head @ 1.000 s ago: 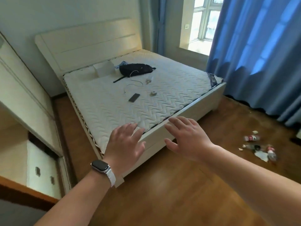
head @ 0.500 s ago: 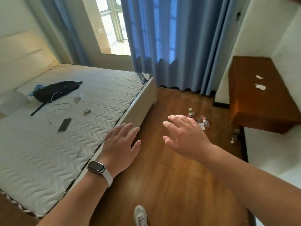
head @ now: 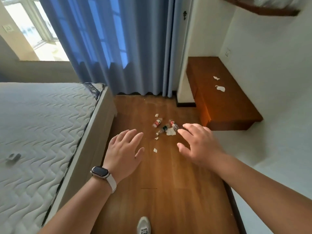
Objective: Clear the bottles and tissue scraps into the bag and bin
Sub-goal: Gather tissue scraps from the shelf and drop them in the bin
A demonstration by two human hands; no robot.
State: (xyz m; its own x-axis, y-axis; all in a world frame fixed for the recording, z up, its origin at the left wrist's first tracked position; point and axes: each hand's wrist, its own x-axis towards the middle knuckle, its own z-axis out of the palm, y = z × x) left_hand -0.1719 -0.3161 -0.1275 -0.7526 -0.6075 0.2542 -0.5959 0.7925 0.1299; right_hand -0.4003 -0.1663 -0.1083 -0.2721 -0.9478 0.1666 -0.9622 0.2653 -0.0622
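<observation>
Left hand (head: 124, 150): is hovering palm-down, fingers spread, grasping nothing.
Right hand (head: 200, 146): is hovering likewise, fingers relaxed, empty.
Bottles (head: 157, 123): are lying on the floor (head: 168, 183) beyond both hands.
Tissue scraps (head: 170, 132): are lying among them; two more on the cabinet (head: 236, 107).

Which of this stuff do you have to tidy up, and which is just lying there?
For the job: bottles; tissue scraps on the floor; more scraps on the wooden cabinet.
Just lying about: small grey thing on the mattress; curtain.
</observation>
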